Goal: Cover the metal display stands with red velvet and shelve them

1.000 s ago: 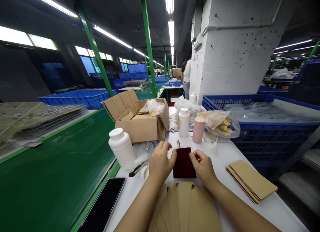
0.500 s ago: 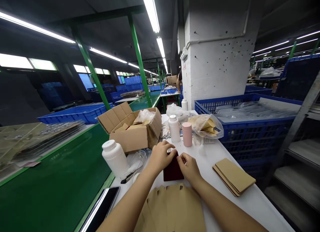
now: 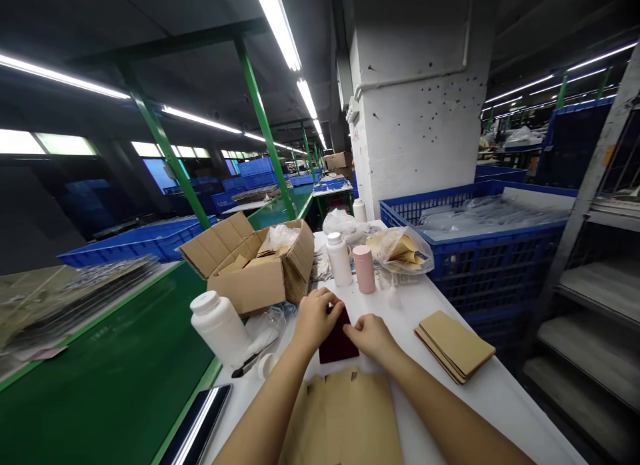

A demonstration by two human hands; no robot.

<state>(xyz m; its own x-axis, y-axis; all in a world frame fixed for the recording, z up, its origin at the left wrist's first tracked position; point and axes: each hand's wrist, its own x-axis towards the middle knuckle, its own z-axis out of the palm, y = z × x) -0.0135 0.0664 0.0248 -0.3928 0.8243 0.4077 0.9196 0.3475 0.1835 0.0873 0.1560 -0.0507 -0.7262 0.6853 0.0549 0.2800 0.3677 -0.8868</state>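
A flat, dark red pouch-like piece (image 3: 339, 348) lies on the white table between my hands. Curled over its upper left part is my left hand (image 3: 316, 321), thumb and forefinger drawn together at its top; the fingertips partly hide what they pinch. My right hand (image 3: 373, 336) pinches at the right edge of the same piece, thumb against forefinger. Directly below, between my forearms, brown paper envelopes (image 3: 345, 411) are spread in an overlapping row. Another small stack of brown envelopes (image 3: 454, 345) sits to the right of my right hand.
An open cardboard box (image 3: 255, 281) stands behind my left hand, with a large white bottle (image 3: 219, 325) before it. A smaller white bottle (image 3: 339, 259), a pink bottle (image 3: 364, 269) and a plastic bag of envelopes (image 3: 403, 249) stand farther back. A phone (image 3: 197, 425) lies left; a blue crate (image 3: 480, 251) borders the right.
The view has turned slightly right, so things sit farther left. My right hand has drawn a little away from my left, toward the pouch's right edge. Both hands stay at the pouch.
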